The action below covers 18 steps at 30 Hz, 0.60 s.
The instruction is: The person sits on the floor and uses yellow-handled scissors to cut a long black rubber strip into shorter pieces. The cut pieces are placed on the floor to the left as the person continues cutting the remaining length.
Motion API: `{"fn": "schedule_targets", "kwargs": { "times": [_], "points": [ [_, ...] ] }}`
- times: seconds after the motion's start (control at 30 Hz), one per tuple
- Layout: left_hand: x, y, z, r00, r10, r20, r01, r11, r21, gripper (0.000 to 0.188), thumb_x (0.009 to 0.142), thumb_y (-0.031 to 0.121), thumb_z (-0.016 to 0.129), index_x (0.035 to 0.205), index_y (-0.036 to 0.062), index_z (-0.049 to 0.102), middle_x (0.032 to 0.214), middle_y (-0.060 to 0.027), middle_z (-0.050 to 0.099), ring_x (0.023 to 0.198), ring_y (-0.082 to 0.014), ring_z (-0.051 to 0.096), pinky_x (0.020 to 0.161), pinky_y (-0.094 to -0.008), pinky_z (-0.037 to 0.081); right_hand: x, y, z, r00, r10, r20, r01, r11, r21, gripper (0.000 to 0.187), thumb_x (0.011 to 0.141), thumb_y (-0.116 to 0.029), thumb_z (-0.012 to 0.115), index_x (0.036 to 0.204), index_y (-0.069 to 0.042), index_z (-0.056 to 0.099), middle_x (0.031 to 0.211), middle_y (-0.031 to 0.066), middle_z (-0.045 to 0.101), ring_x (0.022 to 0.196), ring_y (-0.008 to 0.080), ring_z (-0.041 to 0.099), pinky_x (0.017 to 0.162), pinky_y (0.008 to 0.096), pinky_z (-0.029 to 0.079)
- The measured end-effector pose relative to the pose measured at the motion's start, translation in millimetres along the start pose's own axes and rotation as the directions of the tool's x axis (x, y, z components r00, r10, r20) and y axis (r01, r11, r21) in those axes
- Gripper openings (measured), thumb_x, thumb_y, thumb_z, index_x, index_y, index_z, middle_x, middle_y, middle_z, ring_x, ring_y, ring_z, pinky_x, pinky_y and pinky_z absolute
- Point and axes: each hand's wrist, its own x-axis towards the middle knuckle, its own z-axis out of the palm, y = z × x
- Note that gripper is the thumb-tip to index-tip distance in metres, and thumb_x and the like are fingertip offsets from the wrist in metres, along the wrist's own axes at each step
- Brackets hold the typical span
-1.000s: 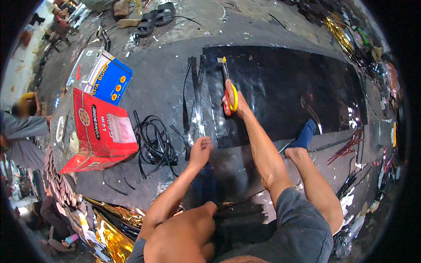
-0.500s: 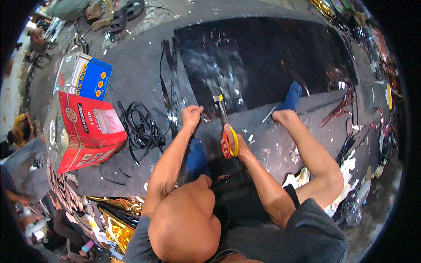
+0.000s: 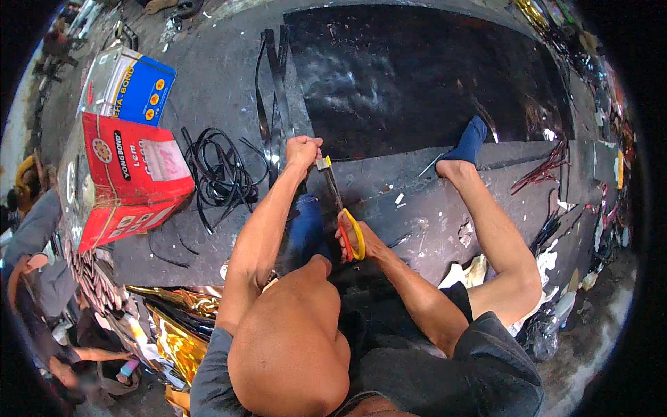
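Note:
A large black sheet [image 3: 417, 83], glossy in places, lies flat on the ground before me. My left hand [image 3: 303, 151] is closed, its thumb and fingertips pinching at the sheet's near left corner. My right hand [image 3: 353, 238] grips scissors [image 3: 358, 240] with orange and yellow handles. Their blades point away from me, and a small yellow and metal piece sits at the tip, just below my left fingertips and close to the sheet's edge. Whether the blades are apart is hard to make out. Long narrow black strips [image 3: 277, 90] lie left of the sheet.
Left of my arm is a loose tangle of black strips [image 3: 219, 174]. Beyond it stand a red carton [image 3: 132, 201] and a blue-and-white box [image 3: 149, 87]. My sock-covered foot [image 3: 467, 147] rests at the sheet's near edge. Gold foil [image 3: 182, 340] lies lower left; another person's arm [image 3: 104, 354] shows there.
My right hand has brought the scissors left, from over the sheet to beside my left fingertips. The left hand stays at the sheet's corner. The whole view has shifted somewhat.

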Motion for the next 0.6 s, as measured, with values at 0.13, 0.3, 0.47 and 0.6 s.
{"fn": "schedule_targets", "kwargs": {
  "times": [0.13, 0.3, 0.47, 0.6],
  "points": [
    [4.2, -0.2, -1.3, 1.000, -0.031, 0.006, 0.031, 0.999, 0.023, 0.018, 0.083, 0.011, 0.067, 0.068, 0.0033, 0.060, 0.062, -0.0050, 0.059, 0.051, -0.0132, 0.056, 0.046, -0.0271, 0.046, 4.8, -7.1, -4.4, 1.000, -0.008, -0.017, 0.008, 1.000, 0.002, 0.082, 0.082, -0.080, 0.035, 0.082, 0.000, 0.054, 0.059, 0.0065, 0.050, 0.046, 0.0180, 0.055, 0.046, 0.0337, 0.051],
    [-0.7, 4.2, 4.0, 0.996, -0.088, 0.008, 0.089, 0.995, -0.052, 0.020, 0.085, 0.013, 0.067, 0.069, 0.0042, 0.059, 0.062, -0.0042, 0.058, 0.051, -0.0124, 0.055, 0.045, -0.0251, 0.045, 10.2, -16.4, -11.3, 0.998, 0.012, -0.061, -0.009, 0.999, 0.045, 0.083, 0.080, -0.080, 0.037, 0.080, 0.000, 0.054, 0.058, 0.0070, 0.051, 0.047, 0.0186, 0.056, 0.047, 0.0344, 0.052],
    [2.7, -2.8, 0.9, 0.998, -0.049, 0.034, 0.050, 0.999, -0.006, 0.018, 0.086, 0.018, 0.066, 0.077, 0.0037, 0.060, 0.067, -0.0042, 0.059, 0.054, -0.0126, 0.058, 0.046, -0.0253, 0.047, 32.7, -14.5, -19.3, 0.997, -0.012, -0.075, 0.013, 1.000, 0.008, 0.083, 0.078, -0.081, 0.041, 0.078, 0.000, 0.055, 0.056, 0.0068, 0.050, 0.044, 0.0194, 0.055, 0.044, 0.0347, 0.051],
    [-8.3, -6.7, 4.3, 0.996, -0.069, 0.049, 0.072, 0.995, -0.066, 0.022, 0.086, 0.025, 0.067, 0.084, 0.0038, 0.060, 0.070, -0.0040, 0.060, 0.054, -0.0121, 0.058, 0.046, -0.0251, 0.046, 39.0, -17.8, -24.4, 0.993, 0.007, -0.115, -0.004, 1.000, 0.028, 0.085, 0.074, -0.082, 0.048, 0.077, 0.002, 0.057, 0.053, 0.0058, 0.048, 0.043, 0.0176, 0.054, 0.042, 0.0327, 0.048]
  ]
}}
